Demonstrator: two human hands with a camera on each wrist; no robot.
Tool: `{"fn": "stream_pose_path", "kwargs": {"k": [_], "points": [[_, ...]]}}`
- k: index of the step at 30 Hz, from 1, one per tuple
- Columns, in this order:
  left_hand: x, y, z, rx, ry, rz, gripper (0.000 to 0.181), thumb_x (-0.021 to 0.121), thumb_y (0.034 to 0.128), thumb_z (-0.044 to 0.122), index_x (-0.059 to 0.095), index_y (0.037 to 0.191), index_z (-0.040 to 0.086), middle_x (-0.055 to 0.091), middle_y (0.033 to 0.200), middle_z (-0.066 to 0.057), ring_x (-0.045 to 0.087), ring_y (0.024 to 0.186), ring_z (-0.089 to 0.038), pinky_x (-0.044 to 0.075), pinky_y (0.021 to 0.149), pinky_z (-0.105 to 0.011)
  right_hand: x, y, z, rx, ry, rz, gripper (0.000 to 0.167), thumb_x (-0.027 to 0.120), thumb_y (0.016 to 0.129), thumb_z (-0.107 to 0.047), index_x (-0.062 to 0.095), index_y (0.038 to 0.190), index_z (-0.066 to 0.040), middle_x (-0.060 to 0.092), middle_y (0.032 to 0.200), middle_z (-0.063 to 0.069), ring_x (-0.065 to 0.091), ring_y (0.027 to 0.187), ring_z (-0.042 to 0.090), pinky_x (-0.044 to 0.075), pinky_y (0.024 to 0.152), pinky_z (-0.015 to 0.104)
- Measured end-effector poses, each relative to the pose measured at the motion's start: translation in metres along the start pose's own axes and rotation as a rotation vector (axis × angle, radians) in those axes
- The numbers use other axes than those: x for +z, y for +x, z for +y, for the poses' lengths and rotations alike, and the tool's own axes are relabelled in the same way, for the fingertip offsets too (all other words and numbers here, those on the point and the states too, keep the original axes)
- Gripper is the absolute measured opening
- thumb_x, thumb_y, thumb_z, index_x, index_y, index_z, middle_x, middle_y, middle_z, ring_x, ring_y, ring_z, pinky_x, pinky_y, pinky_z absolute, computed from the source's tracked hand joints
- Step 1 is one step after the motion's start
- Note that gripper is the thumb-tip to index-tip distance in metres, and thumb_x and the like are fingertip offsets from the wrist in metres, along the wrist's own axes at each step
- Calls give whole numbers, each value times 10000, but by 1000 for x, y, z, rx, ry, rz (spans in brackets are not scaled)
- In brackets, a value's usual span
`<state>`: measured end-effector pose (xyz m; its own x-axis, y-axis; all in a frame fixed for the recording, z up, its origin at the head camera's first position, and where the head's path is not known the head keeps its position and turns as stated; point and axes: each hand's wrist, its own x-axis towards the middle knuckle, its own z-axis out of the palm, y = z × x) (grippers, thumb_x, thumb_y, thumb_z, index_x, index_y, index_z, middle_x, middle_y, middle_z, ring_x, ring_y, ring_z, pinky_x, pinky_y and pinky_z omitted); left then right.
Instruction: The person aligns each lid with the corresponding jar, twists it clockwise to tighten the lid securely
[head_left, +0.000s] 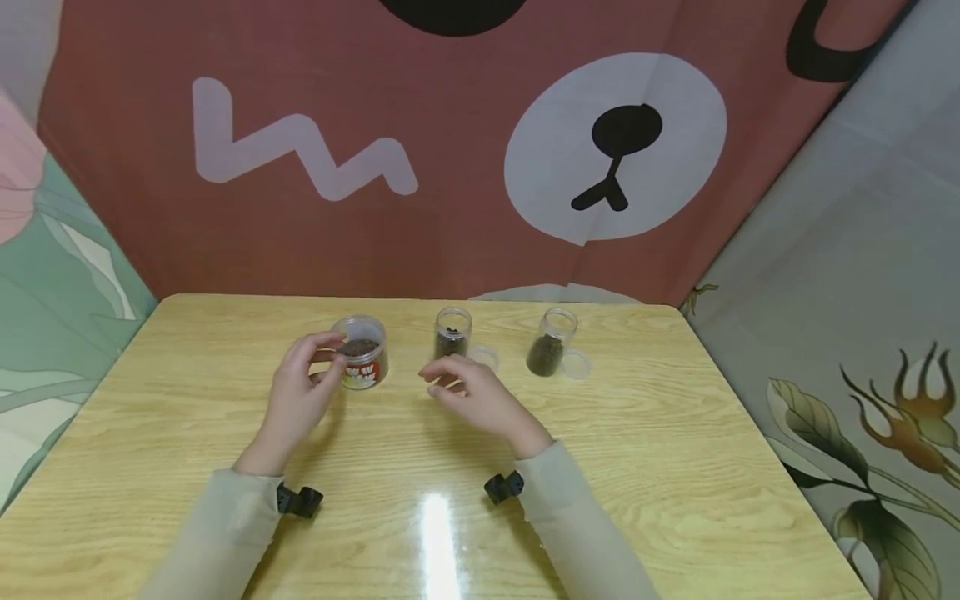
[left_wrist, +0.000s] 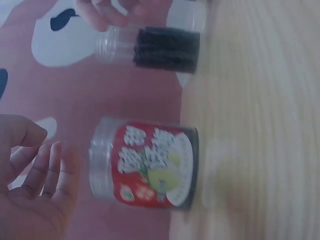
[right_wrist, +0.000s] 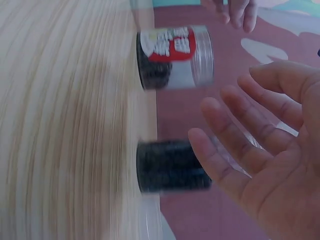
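Observation:
A wide clear jar (head_left: 362,373) with a red label and dark granular contents stands uncapped on the left of the row. My left hand (head_left: 300,385) hovers at its near left side, fingers loosely bent; the left wrist view shows a gap between this hand and the jar (left_wrist: 150,165). My right hand (head_left: 480,398) is in front of a narrow clear jar (head_left: 452,340) of dark contents and hides its lower part. Its fingers (right_wrist: 215,112) are relaxed and spread, with nothing seen in them. Both narrow jars appear uncapped.
Another narrow jar (head_left: 546,353) of dark grains stands to the right. A clear round lid (head_left: 576,364) lies beside it, and a second lid (head_left: 484,357) lies by the middle jar. A printed cloth (head_left: 465,242) hangs behind the wooden table (head_left: 675,467).

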<state>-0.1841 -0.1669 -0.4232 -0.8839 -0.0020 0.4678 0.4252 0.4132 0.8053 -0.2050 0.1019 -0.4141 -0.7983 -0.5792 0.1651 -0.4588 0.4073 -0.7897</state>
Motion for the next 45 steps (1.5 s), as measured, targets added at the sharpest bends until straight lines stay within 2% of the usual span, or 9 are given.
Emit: {"fn": "stream_pose_path", "kwargs": {"k": [3, 9, 17, 20, 27, 31, 35, 41, 45], "points": [[5, 1, 7, 11, -16, -23, 282, 611, 993, -12, 607, 1272, -43, 603, 1201, -196, 590, 1007, -126, 499, 751, -72, -9, -8, 5, 15, -21, 21, 268, 612, 1018, -98, 652, 1261, 9, 664, 1205, 128, 644, 1054, 254, 558, 900, 365], [21, 5, 19, 17, -53, -131, 291, 606, 995, -14, 592, 1282, -55, 586, 1245, -204, 624, 1085, -312, 513, 821, -132, -23, -19, 15, 60, -46, 93, 242, 632, 1004, -94, 671, 1214, 21, 670, 1185, 118, 655, 1028, 267, 567, 878, 395], [47, 7, 36, -32, -104, -252, 421, 593, 1003, 8, 496, 1411, -18, 474, 1364, -226, 500, 1261, -363, 521, 1000, -475, -33, -22, 25, 138, -170, 196, 206, 701, 953, -69, 672, 1149, -12, 635, 1166, 137, 645, 1050, 330, 571, 874, 475], [57, 8, 38, -53, -106, -280, 499, 618, 985, 6, 443, 1453, -22, 420, 1420, -237, 443, 1324, -387, 490, 1041, -506, -34, -21, 27, 180, -196, 217, 269, 713, 943, -65, 650, 1198, -10, 597, 1219, 163, 608, 1097, 348, 556, 907, 494], [73, 18, 31, -178, -135, -325, 641, 613, 1004, 81, 299, 1562, 47, 288, 1562, -229, 351, 1436, -381, 432, 1095, -531, -34, -13, 36, 247, -264, 212, 412, 723, 933, -60, 593, 1323, -32, 514, 1362, 200, 542, 1216, 386, 519, 974, 484], [82, 22, 23, -228, -166, -328, 675, 609, 1011, 100, 252, 1581, 32, 235, 1603, -233, 331, 1449, -400, 420, 1103, -540, -32, -8, 44, 263, -320, 204, 461, 731, 925, -61, 573, 1356, -16, 505, 1387, 206, 528, 1263, 374, 490, 1032, 487], [91, 25, 17, -240, -195, -317, 684, 609, 1015, 109, 238, 1579, 0, 234, 1617, -231, 335, 1448, -414, 418, 1109, -526, -31, -2, 49, 276, -368, 198, 506, 731, 920, -59, 552, 1389, 2, 502, 1409, 224, 507, 1293, 390, 459, 1069, 500], [102, 29, 11, -259, -207, -305, 673, 597, 1035, 149, 233, 1579, -4, 253, 1613, -240, 331, 1451, -421, 396, 1124, -536, -33, 8, 52, 350, -409, 133, 550, 711, 957, -137, 507, 1453, -15, 447, 1487, 229, 440, 1353, 433, 438, 1083, 538], [109, 33, 6, -273, -216, -308, 676, 603, 1037, 176, 240, 1580, 0, 272, 1608, -250, 321, 1457, -425, 385, 1135, -524, -34, 14, 56, 366, -448, 99, 526, 706, 965, -147, 525, 1442, -18, 456, 1483, 236, 444, 1345, 451, 425, 1093, 541]]}}
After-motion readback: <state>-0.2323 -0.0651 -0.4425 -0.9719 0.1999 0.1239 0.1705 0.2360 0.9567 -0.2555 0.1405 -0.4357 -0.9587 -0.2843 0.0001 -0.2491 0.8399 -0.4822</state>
